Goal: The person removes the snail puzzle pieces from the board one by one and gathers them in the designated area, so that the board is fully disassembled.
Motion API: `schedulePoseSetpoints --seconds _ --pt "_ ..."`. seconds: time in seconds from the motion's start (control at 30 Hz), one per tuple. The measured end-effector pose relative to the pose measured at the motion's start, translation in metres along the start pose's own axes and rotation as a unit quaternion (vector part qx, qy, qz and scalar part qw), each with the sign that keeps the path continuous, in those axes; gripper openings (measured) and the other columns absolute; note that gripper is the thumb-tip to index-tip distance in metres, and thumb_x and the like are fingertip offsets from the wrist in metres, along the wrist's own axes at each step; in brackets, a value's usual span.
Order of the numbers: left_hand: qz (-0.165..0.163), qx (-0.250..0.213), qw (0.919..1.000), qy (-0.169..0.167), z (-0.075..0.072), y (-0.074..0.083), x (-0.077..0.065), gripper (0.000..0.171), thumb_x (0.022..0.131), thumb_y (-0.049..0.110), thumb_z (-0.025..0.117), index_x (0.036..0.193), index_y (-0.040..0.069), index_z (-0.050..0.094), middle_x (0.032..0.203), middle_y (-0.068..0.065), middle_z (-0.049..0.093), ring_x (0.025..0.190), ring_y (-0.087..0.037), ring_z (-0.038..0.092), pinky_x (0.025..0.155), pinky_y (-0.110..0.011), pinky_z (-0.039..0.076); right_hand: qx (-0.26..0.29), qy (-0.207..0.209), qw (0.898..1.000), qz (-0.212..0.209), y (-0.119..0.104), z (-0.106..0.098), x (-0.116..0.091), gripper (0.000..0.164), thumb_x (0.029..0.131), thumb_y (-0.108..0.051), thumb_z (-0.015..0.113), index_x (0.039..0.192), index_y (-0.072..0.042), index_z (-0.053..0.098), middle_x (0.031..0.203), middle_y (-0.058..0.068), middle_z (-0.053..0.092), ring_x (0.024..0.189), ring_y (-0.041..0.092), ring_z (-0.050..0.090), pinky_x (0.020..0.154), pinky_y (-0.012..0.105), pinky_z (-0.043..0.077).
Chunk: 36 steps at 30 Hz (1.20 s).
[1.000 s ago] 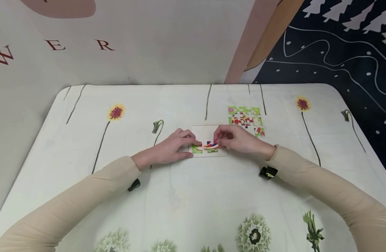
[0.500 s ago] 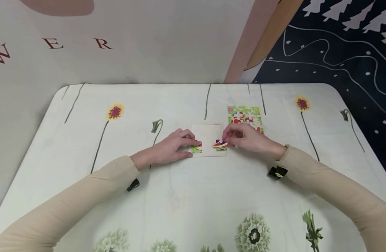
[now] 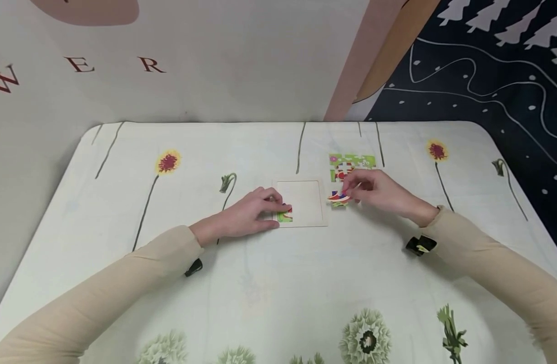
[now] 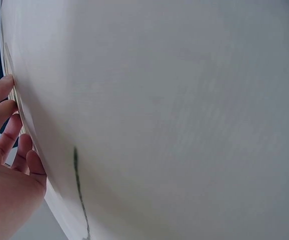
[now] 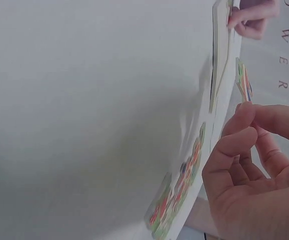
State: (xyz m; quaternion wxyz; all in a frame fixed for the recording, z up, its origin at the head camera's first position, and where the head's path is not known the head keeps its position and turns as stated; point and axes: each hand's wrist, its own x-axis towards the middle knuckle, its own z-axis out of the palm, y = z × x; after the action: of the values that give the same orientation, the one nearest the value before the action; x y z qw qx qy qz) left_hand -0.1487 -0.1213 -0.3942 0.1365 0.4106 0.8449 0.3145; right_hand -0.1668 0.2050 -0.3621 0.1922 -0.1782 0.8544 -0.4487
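My right hand (image 3: 374,191) pinches a puzzle piece (image 3: 338,197) between thumb and fingertips, just right of a pale puzzle tray (image 3: 306,197). The piece carries red, white, blue and green; in the right wrist view the piece (image 5: 244,82) sticks up from the fingertips. At the tray's lower left corner my left hand (image 3: 248,213) rests with its fingertips at a green-and-red corner piece (image 3: 285,217). The left wrist view has the fingers (image 4: 2,137) along the tray's edge. Loose puzzle pieces (image 3: 344,161) lie behind my right hand, partly hidden by it.
A white flower-print cloth (image 3: 260,283) covers the table. The wall (image 3: 237,65) stands behind the far edge, and a dark patterned surface (image 3: 488,91) lies at the far right. Black wrist cameras (image 3: 421,245) hang below the sleeves.
My right hand has moved right with the pinched piece, from above the tray to beyond its right edge, by the loose pieces. The left hand has stayed in place.
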Motion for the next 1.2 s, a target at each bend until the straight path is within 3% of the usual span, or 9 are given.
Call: schedulePoseSetpoints --seconds 0.67,0.97,1.2 --pt "-0.018 -0.011 0.9998 -0.005 0.0 0.002 0.0 0.043 0.088 0.013 0.071 0.13 0.007 0.062 0.12 -0.005 0.052 0.113 -0.024 0.046 0.095 -0.04 0.036 -0.054 0.038 0.998 0.002 0.022 -0.021 -0.002 0.007 0.093 -0.006 0.063 0.097 -0.001 0.066 0.09 0.013 0.062 0.068 0.023 0.057 0.057 0.025 0.043" --pt "-0.01 -0.009 0.9999 -0.001 0.0 0.002 0.0 0.042 0.088 0.013 0.071 0.129 0.006 0.063 0.119 -0.005 0.053 0.111 -0.024 0.047 0.093 -0.039 0.038 -0.077 0.046 0.996 -0.002 0.03 -0.026 -0.003 0.007 0.093 -0.006 0.063 0.097 -0.001 0.067 0.092 0.011 0.063 0.076 0.017 0.055 0.064 0.023 0.042" --pt "-0.017 -0.005 0.9998 -0.002 0.0 0.001 -0.001 0.043 0.088 0.013 0.071 0.13 0.008 0.062 0.119 -0.004 0.052 0.11 -0.023 0.047 0.093 -0.038 0.037 -0.076 0.043 0.996 0.012 0.03 -0.029 -0.003 0.008 0.093 -0.008 0.064 0.098 -0.002 0.067 0.093 0.012 0.063 0.073 0.019 0.054 0.059 0.025 0.043"
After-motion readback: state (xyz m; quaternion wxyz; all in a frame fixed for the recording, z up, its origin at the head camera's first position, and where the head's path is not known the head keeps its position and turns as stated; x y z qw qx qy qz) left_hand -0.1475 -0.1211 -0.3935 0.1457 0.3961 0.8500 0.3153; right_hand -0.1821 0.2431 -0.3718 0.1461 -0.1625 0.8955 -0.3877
